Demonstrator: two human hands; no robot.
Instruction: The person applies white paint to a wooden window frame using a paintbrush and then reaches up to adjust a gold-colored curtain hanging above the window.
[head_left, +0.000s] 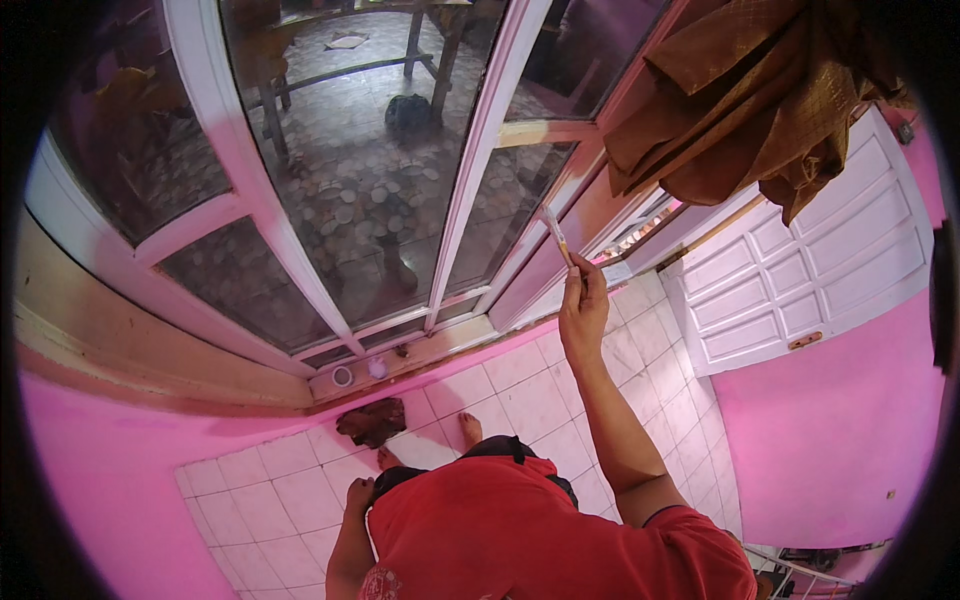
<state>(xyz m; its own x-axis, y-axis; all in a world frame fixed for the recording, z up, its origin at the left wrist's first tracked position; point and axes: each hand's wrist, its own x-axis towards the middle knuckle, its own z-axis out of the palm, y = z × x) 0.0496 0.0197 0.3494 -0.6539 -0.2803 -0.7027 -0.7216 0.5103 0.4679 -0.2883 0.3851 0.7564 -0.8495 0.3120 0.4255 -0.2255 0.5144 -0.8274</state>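
Note:
My right hand (583, 300) is raised, its fingers closed on the handle of a paintbrush (556, 234). The brush's whitish bristles point up and left, at a white-painted wooden window frame (517, 259); whether they touch it I cannot tell. My left hand (361, 493) hangs low beside my hip, and whether it holds anything is not plain. Glass panes (360, 165) fill the frame, with part of the wood white and part pinkish. On the sill below stand a small white cup (343, 376) and a crumpled pale lump (377, 367).
A brown curtain (735, 105) hangs gathered at the upper right. Beyond it is a white panelled door (802, 262). A dark brown cloth (373, 422) lies on the tiled floor (517, 390) near my bare feet. Pink walls (832, 420) stand at both sides.

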